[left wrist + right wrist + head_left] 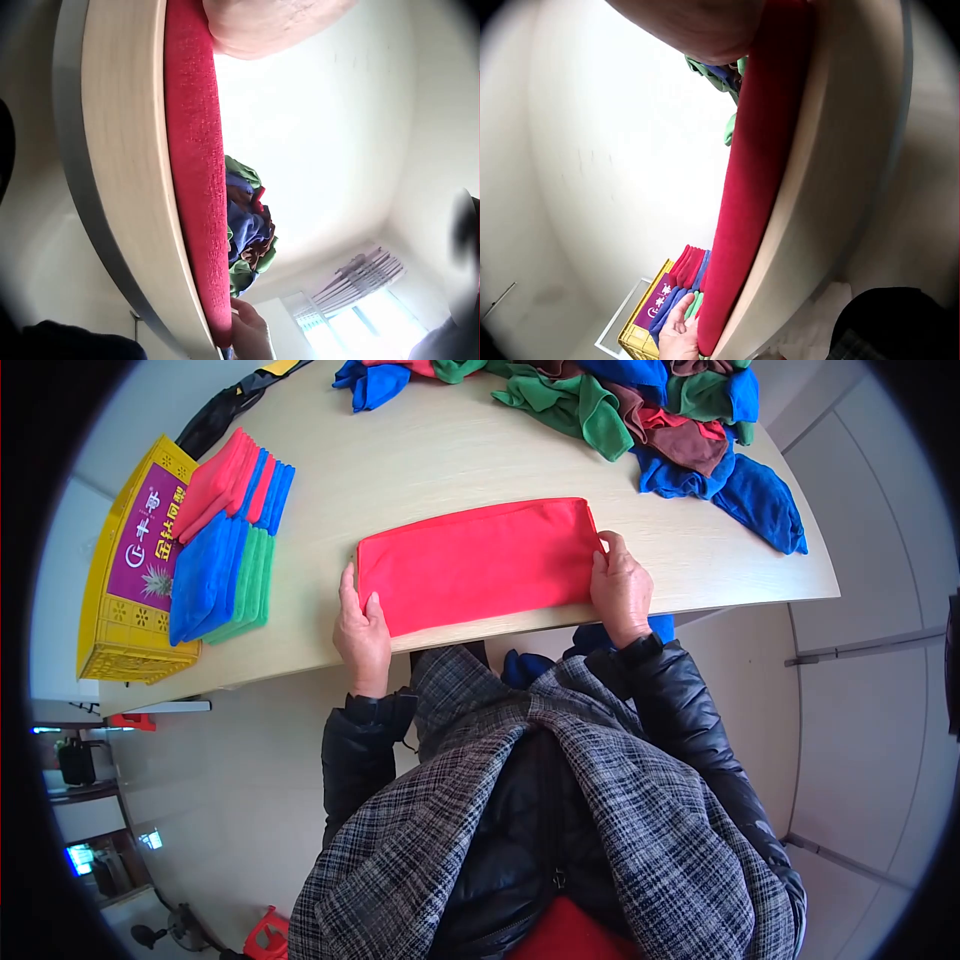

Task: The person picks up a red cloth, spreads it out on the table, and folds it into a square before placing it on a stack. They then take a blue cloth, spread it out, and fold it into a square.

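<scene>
A folded red towel (475, 565) lies flat as a wide rectangle along the table's front edge; its fuzzy front fold (196, 172) shows in the left wrist view. My left hand (362, 640) holds its left end, thumb on top and fingers along the side. At the opposite end, my right hand (622, 592) pinches the right edge near the upper corner. Seen from the right wrist, the left hand (679, 337) has its fingertips right at the towel's end. The right hand's fingers (247, 313) appear at the far end in the left wrist view.
On the left, a yellow crate (130, 630) with a purple label stands beside neat stacks of folded red, blue and green towels (215, 565). Loose green, brown, red and blue cloths (690, 435) are heaped at the back right. The table's front edge (300, 665) runs close below the towel.
</scene>
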Available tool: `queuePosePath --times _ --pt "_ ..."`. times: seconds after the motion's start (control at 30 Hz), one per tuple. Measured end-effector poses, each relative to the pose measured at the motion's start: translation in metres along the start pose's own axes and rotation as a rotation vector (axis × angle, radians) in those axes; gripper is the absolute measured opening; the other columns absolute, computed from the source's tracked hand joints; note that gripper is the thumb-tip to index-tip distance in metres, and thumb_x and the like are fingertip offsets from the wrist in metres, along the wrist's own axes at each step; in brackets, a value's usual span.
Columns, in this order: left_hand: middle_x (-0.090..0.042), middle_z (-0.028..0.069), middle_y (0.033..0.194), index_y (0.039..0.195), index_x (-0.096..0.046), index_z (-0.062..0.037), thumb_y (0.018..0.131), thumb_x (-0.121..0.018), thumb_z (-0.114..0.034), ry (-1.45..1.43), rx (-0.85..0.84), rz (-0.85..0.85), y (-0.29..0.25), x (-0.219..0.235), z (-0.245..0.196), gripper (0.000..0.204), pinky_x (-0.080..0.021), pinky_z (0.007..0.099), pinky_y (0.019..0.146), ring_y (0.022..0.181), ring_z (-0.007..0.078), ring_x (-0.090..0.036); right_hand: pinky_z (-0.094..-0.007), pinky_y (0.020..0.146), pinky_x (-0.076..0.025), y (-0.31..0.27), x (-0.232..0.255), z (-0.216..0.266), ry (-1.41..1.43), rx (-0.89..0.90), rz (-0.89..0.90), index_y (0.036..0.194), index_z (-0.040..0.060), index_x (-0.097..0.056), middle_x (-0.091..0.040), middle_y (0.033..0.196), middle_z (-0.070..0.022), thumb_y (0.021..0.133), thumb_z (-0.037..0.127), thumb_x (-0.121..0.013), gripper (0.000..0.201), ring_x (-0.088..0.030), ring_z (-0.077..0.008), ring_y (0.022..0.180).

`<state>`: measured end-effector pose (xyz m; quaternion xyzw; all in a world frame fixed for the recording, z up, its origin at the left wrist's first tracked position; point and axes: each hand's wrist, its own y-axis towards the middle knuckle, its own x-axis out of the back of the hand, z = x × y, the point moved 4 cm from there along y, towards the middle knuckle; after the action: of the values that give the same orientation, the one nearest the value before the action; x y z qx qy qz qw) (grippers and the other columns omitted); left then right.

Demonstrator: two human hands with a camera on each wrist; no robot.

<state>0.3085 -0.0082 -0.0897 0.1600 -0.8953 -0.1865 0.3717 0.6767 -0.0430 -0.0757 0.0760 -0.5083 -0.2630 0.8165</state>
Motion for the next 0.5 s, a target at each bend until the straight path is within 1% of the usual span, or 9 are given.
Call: queuePosePath --times 0.07,0.1,0.2,0.23,0.33,0.4,0.47,0.5 --pt "-0.071 0.0218 0.103 0.149 -0.045 -0.0163 0.095 -0.065 -0.010 0.048 0.007 -0.018 0.0022 0.0004 -0.0011 0.059 -0.055 0.0446 0.076 0.087 0.0370 -0.070 -0.0481 0.067 -0.055 -0.0007 -0.0006 -0.0005 -0.029 0.023 -0.016 0.120 0.0137 -0.059 -0.072 0.087 -0.0176 0.096 0.017 -0.061 0.025 -0.070 -0.0385 0.078" --pt "-0.071 0.0218 0.103 0.149 -0.045 -0.0163 0.095 -0.065 -0.010 0.050 0.009 -0.020 0.0026 0.0011 -0.0017 0.059 -0.055 0.0446 0.076 0.087 0.0370 -0.070 -0.0496 0.068 -0.055 -0.0012 -0.0009 -0.0001 -0.042 0.035 -0.023 0.121 0.0137 -0.058 -0.073 0.089 -0.0183 0.096 0.018 -0.060 0.025 -0.070 -0.0400 0.080" --pt "-0.071 0.0212 0.098 0.149 -0.046 -0.0156 0.097 -0.065 -0.014 0.193 0.076 0.033 0.0035 0.0020 0.0001 0.055 -0.054 0.0446 0.076 0.088 0.0358 -0.070 -0.0491 0.069 -0.056 -0.0010 -0.0022 -0.0001 -0.071 0.044 -0.012 0.121 0.0129 -0.058 -0.073 0.091 -0.0185 0.097 0.019 -0.059 0.025 -0.070 -0.0396 0.080" --pt "-0.071 0.0212 0.098 0.149 -0.046 -0.0156 0.097 -0.065 -0.014 0.197 0.079 0.029 0.0038 0.0026 0.0003 0.055 -0.054 0.0446 0.076 0.088 0.0358 -0.070 -0.0489 0.069 -0.056 -0.0010 -0.0027 0.0002 -0.087 0.046 -0.008 0.122 0.0126 -0.058 -0.073 0.092 -0.0185 0.097 0.020 -0.059 0.026 -0.070 -0.0394 0.080" --pt "-0.068 0.0194 0.085 0.147 -0.047 -0.0145 0.095 -0.066 -0.016 0.312 -0.005 0.009 0.0034 0.0029 -0.0032 0.055 -0.052 0.0465 0.067 0.077 0.0376 -0.067 -0.0488 0.070 -0.056 0.0001 -0.0018 -0.0003 -0.107 0.024 0.031 0.121 0.0123 -0.058 -0.073 0.095 -0.0184 0.097 0.020 -0.059 0.026 -0.070 -0.0393 0.082" --pt "-0.067 0.0189 0.082 0.146 -0.047 -0.0136 0.095 -0.066 -0.015 0.322 -0.027 -0.010 0.0023 0.0053 -0.0019 0.055 -0.052 0.0469 0.067 0.074 0.0373 -0.066 -0.0487 0.070 -0.056 0.0008 -0.0016 -0.0010 -0.119 0.012 0.048 0.121 0.0122 -0.058 -0.073 0.096 -0.0183 0.097 0.020 -0.059 0.025 -0.070 -0.0393 0.083" --pt "-0.065 0.0178 0.076 0.145 -0.048 -0.0117 0.094 -0.067 -0.015 0.337 -0.081 -0.036 0.0010 0.0070 -0.0039 0.055 -0.050 0.0478 0.066 0.069 0.0368 -0.064 -0.0491 0.071 -0.056 0.0004 0.0006 0.0003 -0.108 0.054 0.039 0.121 0.0091 -0.058 -0.072 0.097 -0.0183 0.096 0.019 -0.057 0.027 -0.070 -0.0391 0.082" --pt "-0.065 0.0178 0.076 0.145 -0.048 -0.0117 0.094 -0.067 -0.015 0.335 -0.082 -0.036 0.0002 0.0074 -0.0040 0.055 -0.050 0.0478 0.066 0.069 0.0368 -0.064 -0.0493 0.071 -0.056 -0.0002 0.0017 0.0005 -0.104 0.073 0.034 0.121 0.0076 -0.058 -0.071 0.097 -0.0183 0.096 0.019 -0.057 0.028 -0.070 -0.0390 0.081"
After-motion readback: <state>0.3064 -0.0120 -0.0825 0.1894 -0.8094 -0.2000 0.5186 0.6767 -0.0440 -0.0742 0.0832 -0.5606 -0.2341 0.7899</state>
